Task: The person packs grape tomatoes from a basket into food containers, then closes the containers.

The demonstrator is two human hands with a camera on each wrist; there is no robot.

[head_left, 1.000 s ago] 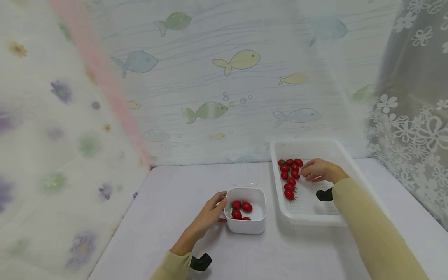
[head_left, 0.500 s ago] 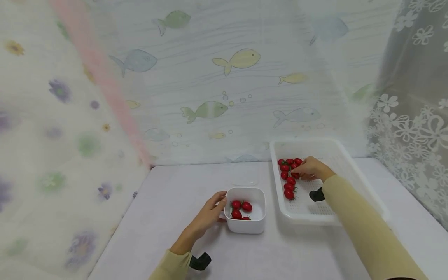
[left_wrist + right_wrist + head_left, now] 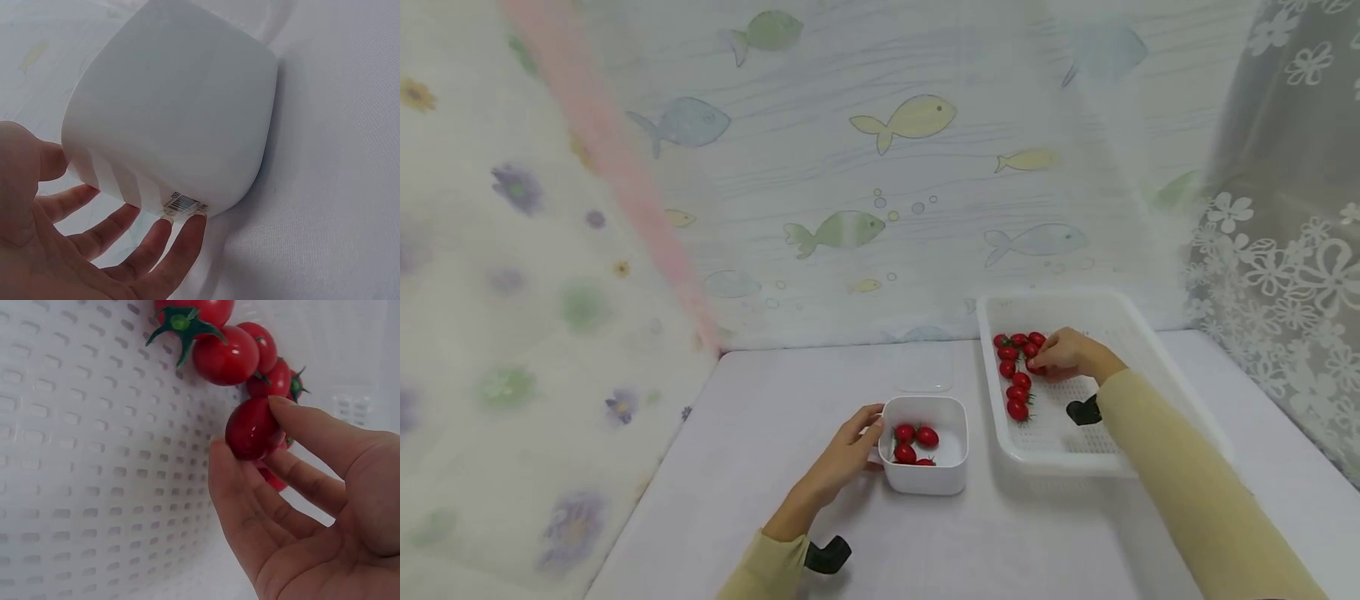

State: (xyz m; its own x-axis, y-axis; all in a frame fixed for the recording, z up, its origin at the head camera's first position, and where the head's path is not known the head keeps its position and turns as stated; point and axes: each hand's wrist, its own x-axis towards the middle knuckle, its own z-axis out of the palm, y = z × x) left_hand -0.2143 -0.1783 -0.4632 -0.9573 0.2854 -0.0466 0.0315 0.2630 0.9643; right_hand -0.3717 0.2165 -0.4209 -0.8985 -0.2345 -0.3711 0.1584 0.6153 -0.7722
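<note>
My right hand (image 3: 1070, 355) is over the white perforated basket (image 3: 1150, 333) and pinches a cherry tomato (image 3: 253, 428) between thumb and fingers. Beside it in the basket lie several more red cherry tomatoes (image 3: 1018, 392), some with green stems, along the left side. My left hand (image 3: 844, 454) holds the left side of a small white square box (image 3: 927, 481). In the left wrist view, its fingertips (image 3: 199, 225) lie against the box wall near a barcode label. Several cherry tomatoes (image 3: 927, 437) sit inside the box.
A clear lid-like piece (image 3: 923, 387) lies on the white tablecloth (image 3: 775, 417) behind the box. A fish-print curtain (image 3: 850, 150) hangs at the back edge of the table. Flower-print fabric (image 3: 512, 333) hangs at the left, and a lace curtain (image 3: 1285, 267) at the right.
My right hand has moved left to a tomato at the edge of the group, and its fingers have closed on it. The left hand stays at the box. The head view tilted slightly.
</note>
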